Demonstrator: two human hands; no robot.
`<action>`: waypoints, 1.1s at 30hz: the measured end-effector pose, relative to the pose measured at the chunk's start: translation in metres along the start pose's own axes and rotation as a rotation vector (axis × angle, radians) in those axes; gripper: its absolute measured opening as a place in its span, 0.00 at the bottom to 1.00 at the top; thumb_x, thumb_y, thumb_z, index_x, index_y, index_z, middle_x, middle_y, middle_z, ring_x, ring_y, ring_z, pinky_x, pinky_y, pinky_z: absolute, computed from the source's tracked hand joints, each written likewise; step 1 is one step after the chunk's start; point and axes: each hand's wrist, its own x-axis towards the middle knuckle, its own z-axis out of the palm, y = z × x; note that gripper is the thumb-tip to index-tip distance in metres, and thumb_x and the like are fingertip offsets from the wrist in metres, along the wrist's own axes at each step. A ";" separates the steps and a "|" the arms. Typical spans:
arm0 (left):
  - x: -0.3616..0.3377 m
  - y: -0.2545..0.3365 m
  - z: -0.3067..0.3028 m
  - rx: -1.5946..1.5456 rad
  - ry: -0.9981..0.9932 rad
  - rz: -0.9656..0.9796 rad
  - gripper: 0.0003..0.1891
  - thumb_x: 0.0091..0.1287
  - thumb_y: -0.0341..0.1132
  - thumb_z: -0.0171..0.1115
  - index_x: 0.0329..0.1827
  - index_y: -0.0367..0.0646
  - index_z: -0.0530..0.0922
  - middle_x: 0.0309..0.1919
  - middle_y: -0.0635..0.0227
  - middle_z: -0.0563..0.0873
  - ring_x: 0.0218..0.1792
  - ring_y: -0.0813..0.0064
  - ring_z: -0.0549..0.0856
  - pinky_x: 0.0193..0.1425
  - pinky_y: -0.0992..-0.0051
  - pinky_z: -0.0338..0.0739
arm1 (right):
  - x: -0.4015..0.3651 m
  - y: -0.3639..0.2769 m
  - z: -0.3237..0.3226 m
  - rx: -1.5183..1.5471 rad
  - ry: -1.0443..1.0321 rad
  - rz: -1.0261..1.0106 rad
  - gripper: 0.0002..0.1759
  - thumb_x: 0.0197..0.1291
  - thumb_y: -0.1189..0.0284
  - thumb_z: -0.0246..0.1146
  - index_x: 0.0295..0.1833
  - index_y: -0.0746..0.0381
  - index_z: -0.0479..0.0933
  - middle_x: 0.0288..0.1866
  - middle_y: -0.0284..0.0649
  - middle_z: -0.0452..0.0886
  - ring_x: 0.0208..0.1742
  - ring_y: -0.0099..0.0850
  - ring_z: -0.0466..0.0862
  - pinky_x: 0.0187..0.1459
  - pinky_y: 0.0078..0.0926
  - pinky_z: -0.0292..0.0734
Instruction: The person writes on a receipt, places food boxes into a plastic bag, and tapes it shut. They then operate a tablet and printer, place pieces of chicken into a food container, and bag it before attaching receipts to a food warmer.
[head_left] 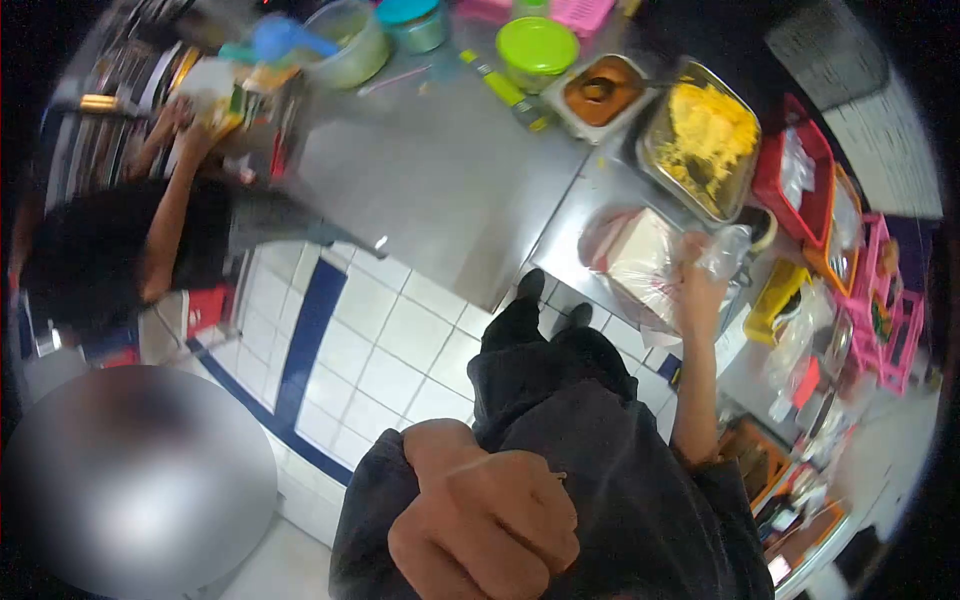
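Observation:
Close to the camera at the bottom, my left hand [485,520] is curled into a fist in front of my dark clothing. Its fingers hide whatever may be inside; a tiny pale bit shows at its right edge. My right hand [703,278] reaches over the steel counter at the right, its fingers closed on crumpled clear plastic [726,250]. Beside that hand, on its left, sits a white block-like stack [643,255] partly wrapped in clear film. Just above it is a steel tray [742,207] of yellow shredded food [712,125].
A container of orange-brown sauce [603,92], a green-lidded tub [537,47] and a green-black tool [505,92] lie along the back. Red [800,175] and yellow [777,300] baskets stand right. Another person's hands [185,125] handle food at left.

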 end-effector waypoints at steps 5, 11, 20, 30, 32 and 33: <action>-0.047 0.037 0.033 0.190 0.313 0.087 0.12 0.60 0.31 0.68 0.22 0.32 0.80 0.13 0.66 0.71 0.07 0.70 0.67 0.10 0.75 0.57 | 0.023 0.048 -0.015 0.072 -0.077 0.046 0.12 0.65 0.69 0.68 0.49 0.62 0.78 0.38 0.30 0.77 0.31 0.17 0.72 0.31 0.18 0.67; -0.089 0.066 0.070 0.233 0.312 0.047 0.09 0.67 0.30 0.69 0.37 0.29 0.87 0.18 0.68 0.76 0.12 0.80 0.71 0.12 0.77 0.59 | 0.061 0.093 -0.038 -0.250 -0.283 -0.432 0.10 0.64 0.72 0.67 0.48 0.60 0.78 0.30 0.27 0.70 0.28 0.19 0.69 0.33 0.19 0.67; -0.175 0.085 0.115 0.454 0.409 -0.031 0.10 0.68 0.26 0.60 0.27 0.33 0.80 0.19 0.63 0.77 0.16 0.75 0.76 0.18 0.78 0.67 | 0.057 0.064 -0.022 0.224 -0.261 0.000 0.11 0.62 0.67 0.73 0.43 0.59 0.78 0.23 0.24 0.64 0.23 0.18 0.61 0.28 0.21 0.61; -0.481 0.093 0.030 1.665 1.571 -0.902 0.09 0.70 0.34 0.64 0.39 0.36 0.85 0.17 0.79 0.71 0.22 0.88 0.66 0.26 0.79 0.61 | 0.069 0.067 -0.019 0.292 -0.252 0.052 0.12 0.62 0.69 0.73 0.46 0.58 0.77 0.26 0.24 0.67 0.24 0.17 0.64 0.30 0.20 0.66; -0.502 0.099 0.029 1.754 1.608 -0.959 0.09 0.69 0.35 0.65 0.37 0.37 0.85 0.17 0.77 0.71 0.22 0.86 0.68 0.26 0.77 0.64 | 0.070 0.066 -0.019 0.302 -0.256 0.045 0.12 0.62 0.70 0.73 0.46 0.58 0.77 0.26 0.24 0.68 0.24 0.17 0.66 0.30 0.21 0.66; -0.506 0.104 0.030 1.843 1.583 -1.021 0.09 0.68 0.35 0.66 0.35 0.37 0.83 0.16 0.76 0.71 0.21 0.84 0.69 0.27 0.75 0.67 | 0.072 0.068 -0.021 0.319 -0.309 0.031 0.12 0.62 0.71 0.73 0.46 0.58 0.77 0.27 0.25 0.69 0.25 0.18 0.67 0.30 0.21 0.67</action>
